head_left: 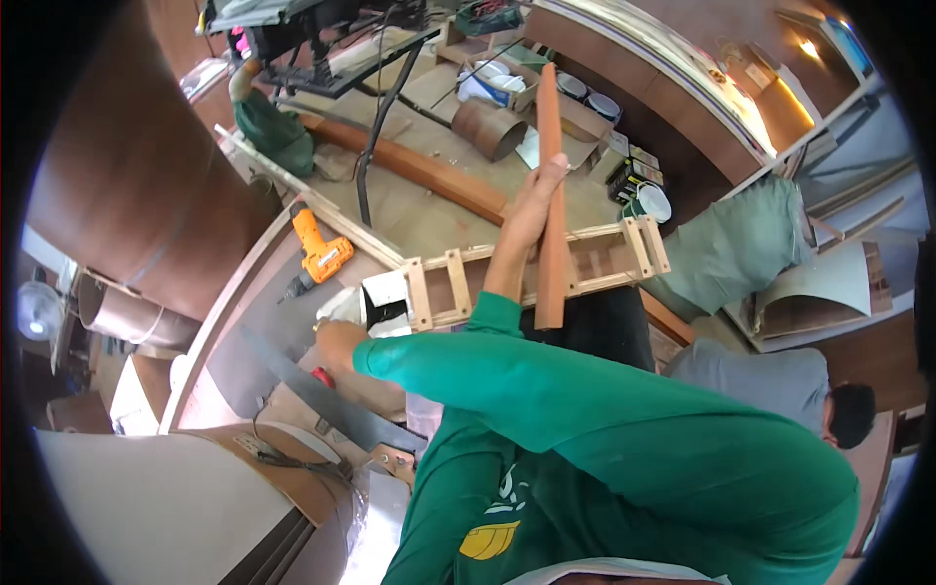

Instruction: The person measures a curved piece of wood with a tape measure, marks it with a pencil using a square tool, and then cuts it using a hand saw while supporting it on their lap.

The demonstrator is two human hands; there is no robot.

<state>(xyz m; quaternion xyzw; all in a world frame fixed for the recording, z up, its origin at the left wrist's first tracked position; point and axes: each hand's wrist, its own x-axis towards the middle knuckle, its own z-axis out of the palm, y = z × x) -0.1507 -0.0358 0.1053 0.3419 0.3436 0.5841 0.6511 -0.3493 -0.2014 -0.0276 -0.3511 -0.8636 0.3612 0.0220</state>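
Though fingers unclear on your right hand (341, 345) by the white bundle (341, 305), your left hand (530, 207) snug round that plank (551, 263)

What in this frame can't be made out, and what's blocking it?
In the head view:
Right hand: fingers mostly hidden by the hand itself, grip unclear.
Left forearm: partly hidden beneath the right sleeve.
Co-worker in grey: hands out of sight behind the body.
Large brown cylinder: cut off by the dark rim.
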